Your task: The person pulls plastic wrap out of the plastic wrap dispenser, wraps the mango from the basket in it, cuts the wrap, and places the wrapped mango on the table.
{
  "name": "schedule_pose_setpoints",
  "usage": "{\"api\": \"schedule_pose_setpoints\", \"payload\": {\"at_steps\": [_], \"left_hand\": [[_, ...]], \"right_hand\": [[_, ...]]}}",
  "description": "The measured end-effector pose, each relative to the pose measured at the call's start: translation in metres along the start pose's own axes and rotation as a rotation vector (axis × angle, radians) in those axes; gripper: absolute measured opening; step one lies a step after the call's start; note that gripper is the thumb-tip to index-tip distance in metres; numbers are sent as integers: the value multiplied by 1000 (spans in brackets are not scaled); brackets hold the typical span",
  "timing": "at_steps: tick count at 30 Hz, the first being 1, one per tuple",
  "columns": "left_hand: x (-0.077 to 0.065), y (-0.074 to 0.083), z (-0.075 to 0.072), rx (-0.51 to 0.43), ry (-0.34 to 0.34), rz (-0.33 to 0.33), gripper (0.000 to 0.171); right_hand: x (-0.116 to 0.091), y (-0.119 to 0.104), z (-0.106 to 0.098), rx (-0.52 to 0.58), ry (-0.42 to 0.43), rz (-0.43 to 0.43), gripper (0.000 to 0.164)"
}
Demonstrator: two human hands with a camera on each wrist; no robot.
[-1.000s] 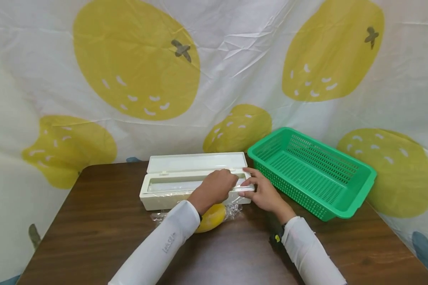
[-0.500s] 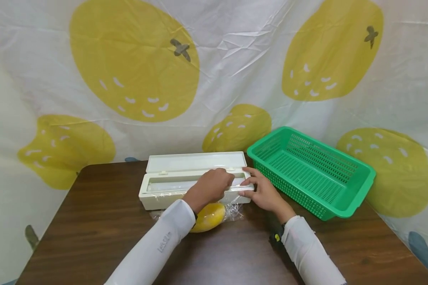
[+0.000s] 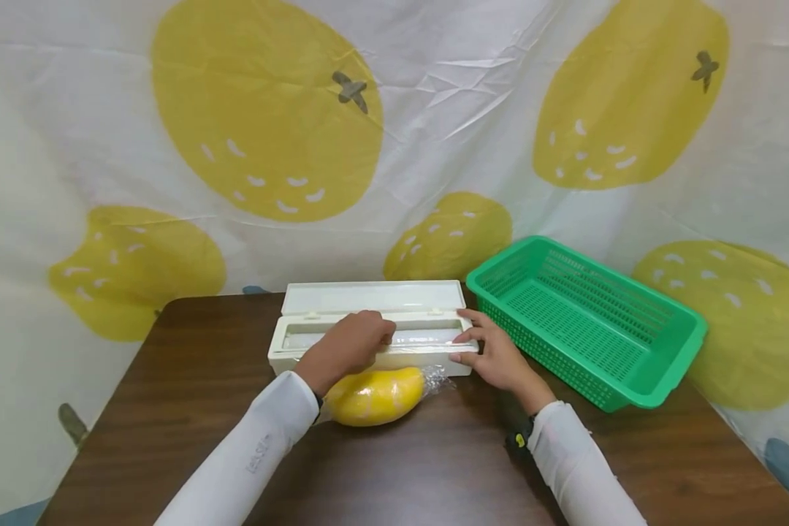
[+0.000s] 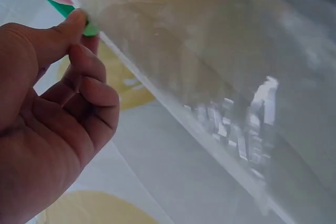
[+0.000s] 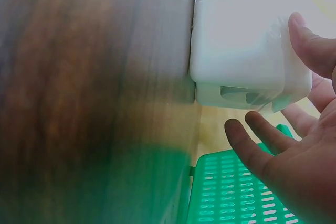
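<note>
A white cling film dispenser (image 3: 421,362) stands on the table, its lid (image 3: 375,298) tipped back and a film roll (image 3: 430,336) inside. With curled fingers, my left hand (image 3: 351,342) pinches at its front rail; in the left wrist view the thumb (image 4: 74,23) lies right at that edge. My right hand (image 3: 500,358) holds the dispenser's right end between thumb and fingers, and two fingers (image 5: 247,145) stick out past the end in the right wrist view. Just in front lies a yellow mango-like fruit (image 3: 378,397) in clear film (image 3: 437,380), its left end partly behind my left wrist.
A green perforated basket (image 3: 631,343) stands at the back right, close beyond my right hand. The brown wooden table (image 3: 434,475) ends against a hanging cloth (image 3: 434,131) printed with yellow fruit.
My left hand has slid left along the dispenser's front rail, uncovering more of the roll and the wrapped fruit. My right hand has kept its place on the right end.
</note>
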State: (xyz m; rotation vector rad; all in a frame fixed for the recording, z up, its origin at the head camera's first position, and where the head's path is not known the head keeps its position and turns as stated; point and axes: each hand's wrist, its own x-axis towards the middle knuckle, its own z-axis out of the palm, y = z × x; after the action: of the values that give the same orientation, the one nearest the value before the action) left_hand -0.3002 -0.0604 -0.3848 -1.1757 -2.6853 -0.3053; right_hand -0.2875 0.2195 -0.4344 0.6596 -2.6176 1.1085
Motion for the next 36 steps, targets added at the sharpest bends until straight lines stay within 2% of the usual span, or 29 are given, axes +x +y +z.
{"api": "schedule_pose_setpoints", "payload": {"at_steps": [9, 19, 23, 30, 36], "left_hand": [[-14, -5, -2, 0, 13, -24, 26], [-22, -14, -4, -12, 26, -35, 20], [-30, -21, -8, 6, 11, -46, 15], [-53, -40, -15, -5, 4, -119, 13], [-63, -54, -16, 11, 35, -84, 14]], "right_hand": [[-1, 4, 3, -1, -2, -30, 16], [0, 7, 1, -18, -3, -5, 15], [-1, 6, 0, -15, -3, -20, 15], [-1, 4, 1, -15, -5, -18, 14], [-1, 3, 0, -23, -13, -7, 14]]}}
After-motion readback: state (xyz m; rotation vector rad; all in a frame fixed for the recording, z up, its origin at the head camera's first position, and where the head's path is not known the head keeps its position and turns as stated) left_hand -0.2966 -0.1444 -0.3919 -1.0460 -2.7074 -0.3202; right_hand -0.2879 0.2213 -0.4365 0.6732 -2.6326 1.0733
